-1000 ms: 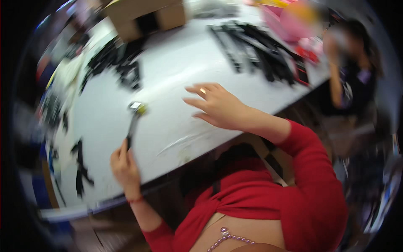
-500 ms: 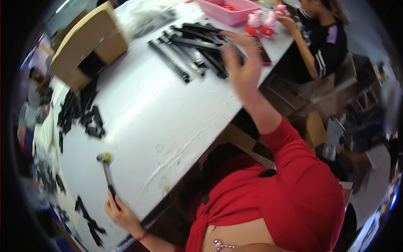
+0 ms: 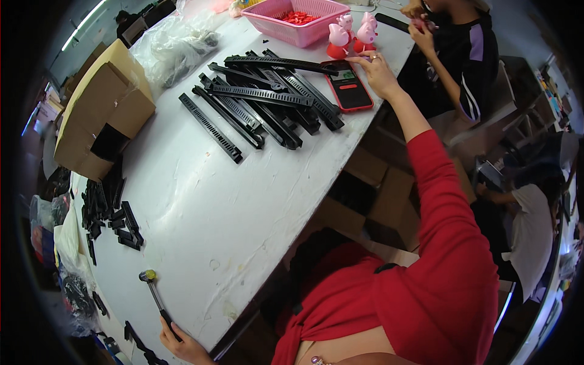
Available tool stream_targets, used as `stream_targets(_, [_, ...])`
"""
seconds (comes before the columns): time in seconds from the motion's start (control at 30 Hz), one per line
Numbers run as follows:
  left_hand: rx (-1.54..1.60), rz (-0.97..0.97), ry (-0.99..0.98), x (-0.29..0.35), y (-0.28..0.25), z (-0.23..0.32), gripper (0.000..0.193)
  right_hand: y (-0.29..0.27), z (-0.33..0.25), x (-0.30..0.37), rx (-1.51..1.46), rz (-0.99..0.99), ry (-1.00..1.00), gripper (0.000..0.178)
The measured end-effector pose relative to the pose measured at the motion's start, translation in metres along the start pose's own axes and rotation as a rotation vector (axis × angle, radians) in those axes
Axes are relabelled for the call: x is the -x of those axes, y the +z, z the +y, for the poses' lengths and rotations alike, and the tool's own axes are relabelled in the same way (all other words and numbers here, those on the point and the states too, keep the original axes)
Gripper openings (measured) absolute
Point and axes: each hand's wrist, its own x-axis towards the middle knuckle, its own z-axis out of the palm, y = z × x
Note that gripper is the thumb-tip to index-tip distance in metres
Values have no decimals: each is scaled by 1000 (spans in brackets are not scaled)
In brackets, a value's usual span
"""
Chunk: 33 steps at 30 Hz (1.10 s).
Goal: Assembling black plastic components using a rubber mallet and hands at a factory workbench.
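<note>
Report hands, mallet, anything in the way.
Left hand gripping yellow-faced mallet. Right hand at smartphone, contact unclear. Black slotted rails crowd smartphone's left side.

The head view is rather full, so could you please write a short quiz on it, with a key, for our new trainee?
1. Multiple choice: what does the left hand hold?
a) a pen
b) a hammer
c) a cup

2. True or false: red pieces lie in the pink basket.

3. Short answer: which thing in a red case lies on the table by the right hand?

Key: 1. b; 2. true; 3. the phone.
</note>
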Motion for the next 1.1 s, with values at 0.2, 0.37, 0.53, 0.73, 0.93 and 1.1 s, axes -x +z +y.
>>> stream_targets(0.2, [12,-20,3,-6,3,5,33,0,13,-1,104,-25,-80,49])
stream_targets(0.37, [-8,-4,-20,-2,-9,9,33,12,5,-7,78,-6,-151,47])
stream_targets(0.53, [-16,-36,-44,-2,-9,9,33,8,0,-2,-51,129,-103,44])
stream_targets(0.73, [-4,-22,-32,-2,-7,9,33,-2,-15,18,-247,217,-179,44])
stream_targets(0.93, [9,-23,-16,-1,-12,7,33,-7,-26,35,-207,252,-200,47])
stream_targets(1.1, [30,-17,6,-2,-1,2,33,-11,-21,38,-176,247,-230,50])
